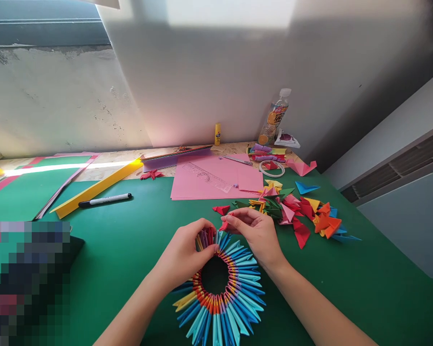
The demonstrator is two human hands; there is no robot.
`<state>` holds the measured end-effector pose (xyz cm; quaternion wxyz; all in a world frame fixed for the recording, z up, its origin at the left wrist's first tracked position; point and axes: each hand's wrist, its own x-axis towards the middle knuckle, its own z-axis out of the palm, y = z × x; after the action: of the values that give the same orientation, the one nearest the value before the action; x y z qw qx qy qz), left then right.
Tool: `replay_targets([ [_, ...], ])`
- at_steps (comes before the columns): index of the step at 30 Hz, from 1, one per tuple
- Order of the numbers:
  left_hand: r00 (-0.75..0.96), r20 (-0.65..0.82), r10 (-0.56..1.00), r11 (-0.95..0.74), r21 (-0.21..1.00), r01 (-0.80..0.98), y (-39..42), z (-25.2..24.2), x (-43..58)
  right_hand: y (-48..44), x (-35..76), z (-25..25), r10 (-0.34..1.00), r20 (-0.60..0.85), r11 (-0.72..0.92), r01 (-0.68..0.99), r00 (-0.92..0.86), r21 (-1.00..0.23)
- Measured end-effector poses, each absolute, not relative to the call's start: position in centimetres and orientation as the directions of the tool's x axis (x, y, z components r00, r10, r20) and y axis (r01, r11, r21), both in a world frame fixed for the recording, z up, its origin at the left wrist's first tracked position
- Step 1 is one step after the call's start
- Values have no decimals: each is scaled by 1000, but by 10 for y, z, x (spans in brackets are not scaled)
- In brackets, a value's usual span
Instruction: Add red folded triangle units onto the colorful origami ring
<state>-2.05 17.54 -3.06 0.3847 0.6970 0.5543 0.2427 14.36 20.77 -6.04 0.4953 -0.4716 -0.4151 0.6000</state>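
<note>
A ring of folded paper pieces [231,298], blue on the outside with orange, red and yellow inside, lies on the green mat [130,250]. My left hand [185,252] is closed round the ring's upper left edge, fingers curled over several purple and red pieces. My right hand [254,230] pinches a small red folded triangle [223,226] at the ring's top edge. A second red triangle [221,209] lies loose just beyond my hands.
A heap of coloured folded triangles [303,214] lies to the right. Pink sheets with a clear ruler [216,180], a black marker [104,200], a yellow strip [97,188], a tape roll [272,168], a glue stick [217,134] and a bottle [274,120] sit farther back.
</note>
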Motion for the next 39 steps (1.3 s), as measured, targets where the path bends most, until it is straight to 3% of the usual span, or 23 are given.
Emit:
replay_targets([
  [39,264,-82,961,-99,791,604,176,-30,-21,206,141,-62,992,-106,-118,-179,-76,-977],
])
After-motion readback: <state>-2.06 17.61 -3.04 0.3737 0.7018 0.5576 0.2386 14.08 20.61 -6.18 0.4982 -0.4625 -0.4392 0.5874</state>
